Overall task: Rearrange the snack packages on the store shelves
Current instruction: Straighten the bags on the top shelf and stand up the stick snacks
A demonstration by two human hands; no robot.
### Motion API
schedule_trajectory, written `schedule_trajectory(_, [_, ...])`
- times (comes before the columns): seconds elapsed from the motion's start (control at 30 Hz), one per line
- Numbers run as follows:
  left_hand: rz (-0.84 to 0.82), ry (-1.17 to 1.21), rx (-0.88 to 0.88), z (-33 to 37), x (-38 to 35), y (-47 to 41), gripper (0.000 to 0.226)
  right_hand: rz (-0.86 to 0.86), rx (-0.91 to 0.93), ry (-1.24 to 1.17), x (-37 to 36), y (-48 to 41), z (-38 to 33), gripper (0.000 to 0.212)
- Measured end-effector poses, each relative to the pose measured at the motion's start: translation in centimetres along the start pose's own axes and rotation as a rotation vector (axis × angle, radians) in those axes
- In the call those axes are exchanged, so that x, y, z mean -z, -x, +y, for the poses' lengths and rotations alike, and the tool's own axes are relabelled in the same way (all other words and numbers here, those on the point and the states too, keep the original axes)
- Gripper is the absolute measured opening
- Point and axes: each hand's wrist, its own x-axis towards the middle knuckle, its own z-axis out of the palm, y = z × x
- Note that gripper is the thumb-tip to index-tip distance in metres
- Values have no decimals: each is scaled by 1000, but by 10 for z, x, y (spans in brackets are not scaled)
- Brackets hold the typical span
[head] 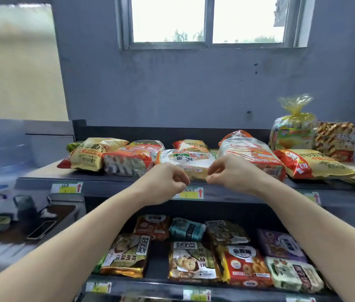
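Snack pkg (185, 160) at shelf (106, 184) edge, L hand (165, 185), R hand (232, 173) close, fingers (214, 171) curled

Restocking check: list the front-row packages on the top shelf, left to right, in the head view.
yellow chip bag → red sliced-bread pack → white bread pack → clear bag with orange print → yellow-and-red chip bag

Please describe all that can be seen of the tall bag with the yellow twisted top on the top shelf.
The tall bag is of clear plastic; its yellow-tinted top is gathered, twisted shut and fans out above. A green and orange label crosses its front. It stands upright at the back of the top shelf. A brown striped package stands close beside it on the right; a yellow snack bag lies in front.
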Motion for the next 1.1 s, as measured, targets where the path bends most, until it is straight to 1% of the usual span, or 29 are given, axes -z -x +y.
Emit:
schedule_trajectory(0.3, [97, -54, 123, -47, 30, 7, 23, -21, 145, -8, -31, -52, -37, 29])
schedule_trajectory(0.47, [152, -92, 199, -69, 50, 6, 23, -42, 254, -63, -46, -90, -59, 28])
schedule_trajectory(0.63, [259, -96, 296, -95, 76, 2, 21, -58, 348, -102, -66, -131, -87, 26])
schedule_trajectory(0.77, [376, -86, 350, -129, 102, -5, 22, -58, 407, -119, -87, -168, -117, 26])
schedule_trajectory(0.83, [443, -42, 392, -152, 116, -13, 23, -60, 440, -138, -99, -188, -136, 27])
schedule_trajectory(1.0, [595, 205, 496, -226, 153, -42, 17, -50, 493, -127, -135, -251, -186, 33])
schedule_trajectory(1.1, [572, 301, 563, -276, 174, -64, 12, -56, 480, -99, -159, -297, -215, 34])
